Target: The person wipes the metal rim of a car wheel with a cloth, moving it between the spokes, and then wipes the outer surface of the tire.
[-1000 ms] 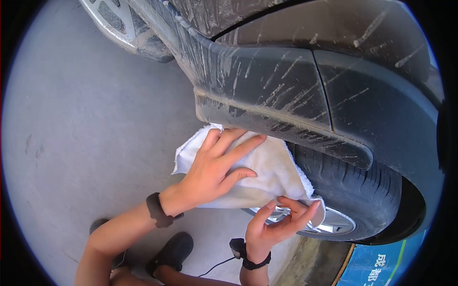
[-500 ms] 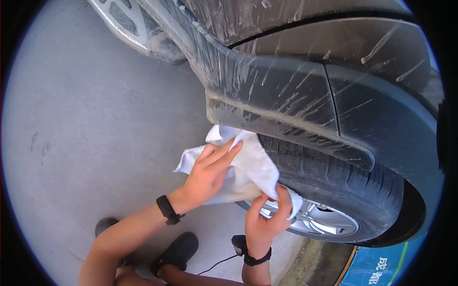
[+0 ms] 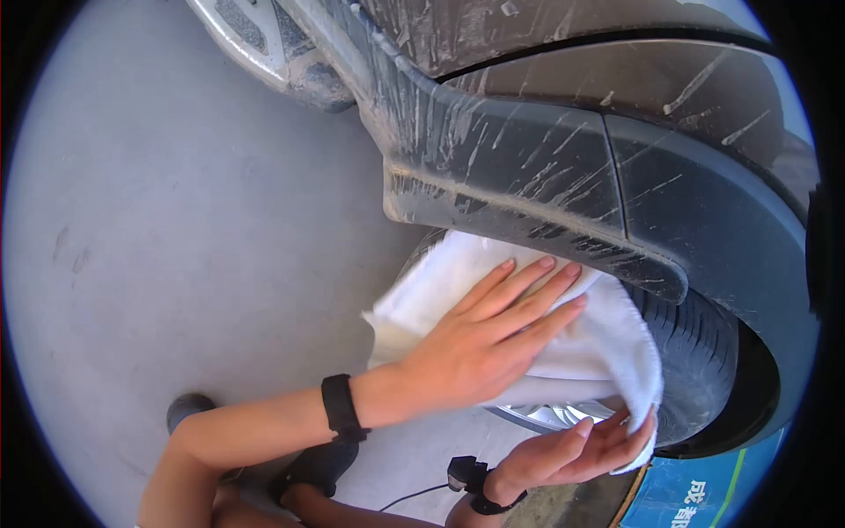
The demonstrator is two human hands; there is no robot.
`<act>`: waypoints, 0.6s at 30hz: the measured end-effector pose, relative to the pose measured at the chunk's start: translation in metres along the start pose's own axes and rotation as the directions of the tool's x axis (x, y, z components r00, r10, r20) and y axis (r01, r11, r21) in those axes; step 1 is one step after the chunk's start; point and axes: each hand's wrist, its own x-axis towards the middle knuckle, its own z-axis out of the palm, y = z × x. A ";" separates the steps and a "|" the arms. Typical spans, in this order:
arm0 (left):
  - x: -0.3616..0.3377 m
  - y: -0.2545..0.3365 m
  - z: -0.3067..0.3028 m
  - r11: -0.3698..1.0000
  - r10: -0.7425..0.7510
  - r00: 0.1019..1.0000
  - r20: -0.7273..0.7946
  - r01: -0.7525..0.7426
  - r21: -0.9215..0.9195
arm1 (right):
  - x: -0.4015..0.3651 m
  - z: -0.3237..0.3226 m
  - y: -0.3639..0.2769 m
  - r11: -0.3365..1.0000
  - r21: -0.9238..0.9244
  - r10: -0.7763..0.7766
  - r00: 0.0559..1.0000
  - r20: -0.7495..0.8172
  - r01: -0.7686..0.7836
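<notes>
A white cloth is draped over the tread and side of a car tyre, below the dirty dark wheel-arch trim. My left hand lies flat on the cloth, palm down, with its fingers spread toward the trim. Lower right, my right hand grips the cloth's hanging edge with its fingers; the thumb stands apart from them. Part of the silver wheel rim shows beneath the cloth. Much of the tread is hidden under cloth and hand.
Mud-streaked body panels overhang the wheel. Another wheel stands at the upper left. A blue box with printed characters sits at the lower right. A black cable hangs near my right wrist. Grey floor spreads on the left.
The cloth has spread wider and moved right over the tyre. My left hand has slid right and flattened on it. My right hand has moved right and down with the cloth's edge.
</notes>
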 end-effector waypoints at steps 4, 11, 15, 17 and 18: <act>-0.001 -0.012 0.010 0.987 0.077 0.997 0.024 -0.079 0.140 | 0.010 0.025 0.004 0.988 -0.073 -0.126 0.986 0.107 0.135; -0.011 -0.031 0.004 0.975 0.150 0.989 -0.004 -0.147 0.167 | -0.004 0.045 0.001 0.958 -0.261 -0.019 0.935 0.353 0.118; -0.035 -0.046 -0.007 0.989 0.022 0.998 0.053 -0.029 0.143 | -0.014 0.063 0.002 0.930 -0.169 -0.195 0.829 0.524 0.325; -0.064 -0.062 0.000 0.977 -0.131 0.977 0.169 0.098 0.191 | -0.026 0.070 0.013 0.875 -0.102 -0.287 0.677 0.678 0.473; -0.078 -0.076 -0.005 0.974 -0.202 0.960 0.193 0.175 0.146 | -0.036 0.082 0.012 0.909 -0.003 -0.288 0.634 0.718 0.417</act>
